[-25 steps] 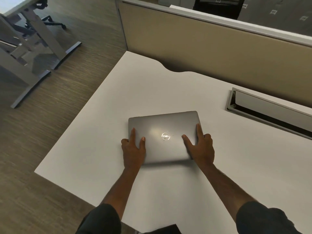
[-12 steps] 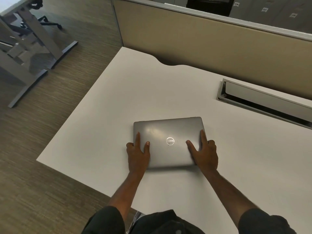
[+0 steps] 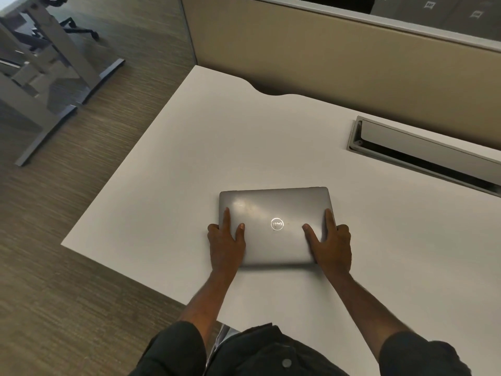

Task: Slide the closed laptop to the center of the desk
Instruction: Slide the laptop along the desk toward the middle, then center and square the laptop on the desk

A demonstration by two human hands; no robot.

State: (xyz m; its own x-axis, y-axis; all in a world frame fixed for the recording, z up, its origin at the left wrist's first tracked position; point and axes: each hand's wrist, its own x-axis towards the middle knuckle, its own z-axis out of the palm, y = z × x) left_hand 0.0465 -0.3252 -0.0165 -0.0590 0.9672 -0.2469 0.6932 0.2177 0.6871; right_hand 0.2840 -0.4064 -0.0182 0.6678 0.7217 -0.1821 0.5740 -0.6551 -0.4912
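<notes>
Desk (image 3: 168,169): I see a broad white top filling most of my view, its left edge over the wood-grain floor (image 3: 67,240), its far edge against a tan partition (image 3: 339,63).
Cable tray (image 3: 423,153): a long recessed slot with its flap raised, set into the desk at the far right, well apart from the laptop.
Other desk frame (image 3: 46,63): grey metal legs stand on the floor at the upper left.
Laptop (image 3: 273,210): closed, grey, lying flat on the desk nearer my edge than the partition, its round logo upside down from where I look.
Left hand (image 3: 226,245): lies on the laptop's near-left corner, index finger straight along the left side of the lid, thumb on the lid, other fingers curled down over the side edge.
Right hand (image 3: 332,245): mirrors it on the near-right corner, index finger along the right side, thumb spread inward on the lid.
Grip: I see the laptop clasped between both hands, palms over its near corners.
</notes>
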